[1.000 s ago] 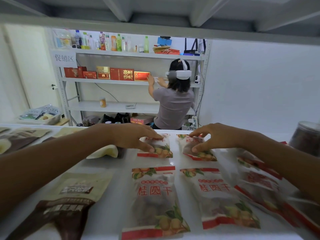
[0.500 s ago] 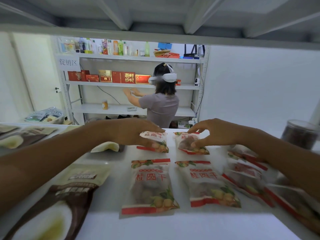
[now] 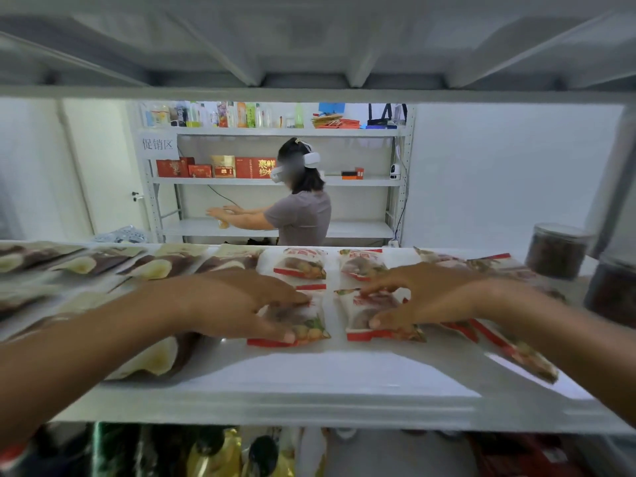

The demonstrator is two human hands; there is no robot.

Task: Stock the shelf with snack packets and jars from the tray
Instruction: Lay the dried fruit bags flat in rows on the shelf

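Both hands have come back from the far pair of packets [image 3: 303, 268] to the near pair. The left hand [image 3: 241, 304] lies spread on the left packet [image 3: 309, 330], fingers straight, thumb at its near red edge. The right hand [image 3: 423, 297] spans the right packet [image 3: 363, 313] the same way. The packets are flat, glossy clear pouches with red bands and a fruit print, lying on the white metal shelf [image 3: 309, 376]. Left of the left hand lie brown pouches [image 3: 155, 266]. Beyond the right hand stand round clear jars [image 3: 557, 253] with dark contents.
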